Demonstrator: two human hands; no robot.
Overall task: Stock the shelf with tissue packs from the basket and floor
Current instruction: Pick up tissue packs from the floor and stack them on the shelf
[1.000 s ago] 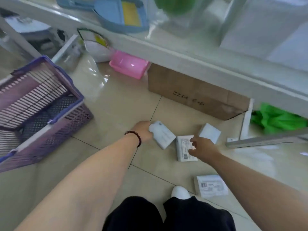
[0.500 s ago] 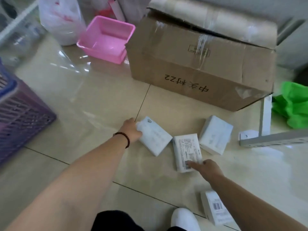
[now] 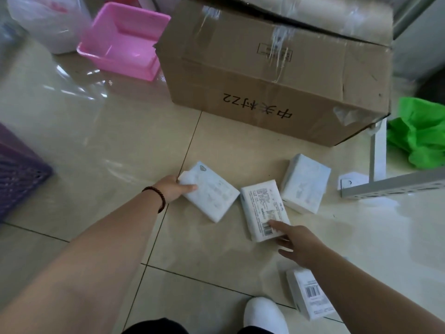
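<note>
At centre frame, my left hand (image 3: pixel 174 190) now grips the white plastic-wrapped tissue pack (image 3: pixel 209 191); my right hand (image 3: pixel 297 244), fingers spread wide, has slid onto the barcode-labelled tissue pack (image 3: pixel 264 209), ready to lift.

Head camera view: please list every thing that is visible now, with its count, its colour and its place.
tissue packs: four, white, on the floor tiles; three lie together before the box, one lies near the right forearm
cardboard box: one, brown, on the floor at the top centre
tub: one, pink, left of the box
basket: one, purple, at the left edge
plastic bag: one, whitish, top left
green bag: one, at the right edge
shelf rail: one, grey, on the floor at right
shoe: one, white, bottom centre
bracelet: one, dark, on the left wrist
left hand: grips the leftmost pack
right hand: open, fingers touch the middle pack
</note>
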